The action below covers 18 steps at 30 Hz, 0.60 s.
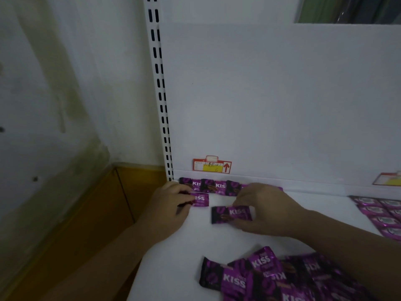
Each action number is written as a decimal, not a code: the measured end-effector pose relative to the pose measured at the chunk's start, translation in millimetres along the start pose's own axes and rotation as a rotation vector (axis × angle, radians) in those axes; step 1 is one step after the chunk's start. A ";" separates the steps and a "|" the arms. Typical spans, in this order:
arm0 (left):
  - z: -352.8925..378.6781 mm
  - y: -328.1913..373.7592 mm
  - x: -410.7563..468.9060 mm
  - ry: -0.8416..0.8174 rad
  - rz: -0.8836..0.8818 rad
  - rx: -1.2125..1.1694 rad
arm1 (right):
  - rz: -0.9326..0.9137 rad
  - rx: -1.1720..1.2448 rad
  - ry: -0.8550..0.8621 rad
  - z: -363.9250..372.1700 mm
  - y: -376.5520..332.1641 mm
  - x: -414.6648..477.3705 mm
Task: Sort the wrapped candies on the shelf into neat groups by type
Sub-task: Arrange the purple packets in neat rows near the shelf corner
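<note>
Purple and black "KISS" candy packets lie on a white shelf [195, 240]. A row of them [212, 186] lines the back edge. My left hand [171, 203] pinches one packet [201, 199] just in front of that row's left end. My right hand [263, 208] pinches another packet [231, 214] by its right end, a little in front and to the right. A loose pile of the same packets [260, 279] sits at the shelf's front, partly under my right forearm.
Lighter purple packets [382, 216] lie in neat rows at the right edge. A red and yellow price tag [212, 166] hangs on the back panel, and a second tag [388, 179] sits far right. A slotted white upright [161, 101] bounds the shelf's left side.
</note>
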<state>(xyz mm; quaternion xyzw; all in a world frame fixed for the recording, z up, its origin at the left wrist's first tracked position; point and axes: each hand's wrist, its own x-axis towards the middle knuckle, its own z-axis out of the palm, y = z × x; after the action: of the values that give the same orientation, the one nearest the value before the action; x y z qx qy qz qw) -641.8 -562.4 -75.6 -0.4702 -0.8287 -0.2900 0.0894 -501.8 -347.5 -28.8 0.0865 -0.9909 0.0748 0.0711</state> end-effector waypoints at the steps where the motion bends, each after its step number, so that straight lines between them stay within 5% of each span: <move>1: 0.3 -0.2 0.0 0.000 -0.005 0.001 | 0.013 0.009 0.033 -0.5 0.2 2.1; 18: 2.2 -0.5 -0.8 0.022 -0.080 -0.046 | 0.067 -0.034 0.099 23.5 2.0 32.2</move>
<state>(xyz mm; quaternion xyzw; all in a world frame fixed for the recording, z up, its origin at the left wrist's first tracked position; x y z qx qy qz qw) -641.5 -561.9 -78.0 -0.4354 -0.8390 -0.3172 0.0761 -536.6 -354.6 -47.1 0.0480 -0.9897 0.0645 0.1187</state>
